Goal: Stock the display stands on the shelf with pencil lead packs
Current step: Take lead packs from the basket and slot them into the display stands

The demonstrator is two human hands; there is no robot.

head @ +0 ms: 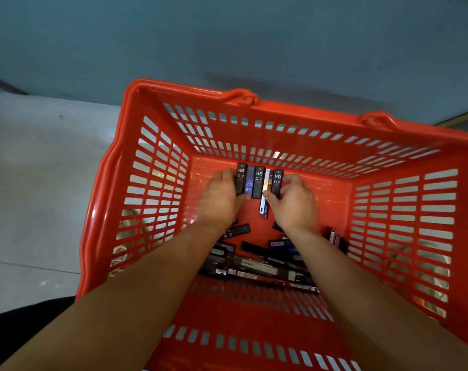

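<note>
Both my hands reach down into a red plastic basket [158, 183]. Between them is a row of several black pencil lead packs [258, 180] marked HB 0.7, standing side by side. My left hand [219, 196] grips the left end of the row, and my right hand [294, 202] grips the right end with its thumb on a pack. One pale pack [264, 207] in the row sticks out lower than the others. Many more loose packs [257, 263] lie in a heap on the basket floor under my forearms.
The basket sits on a pale grey floor [40, 170]. A blue-grey wall or panel [227, 36] rises behind it. Two folded red handles [243, 97] lie along the far rim. No shelf or display stand is in view.
</note>
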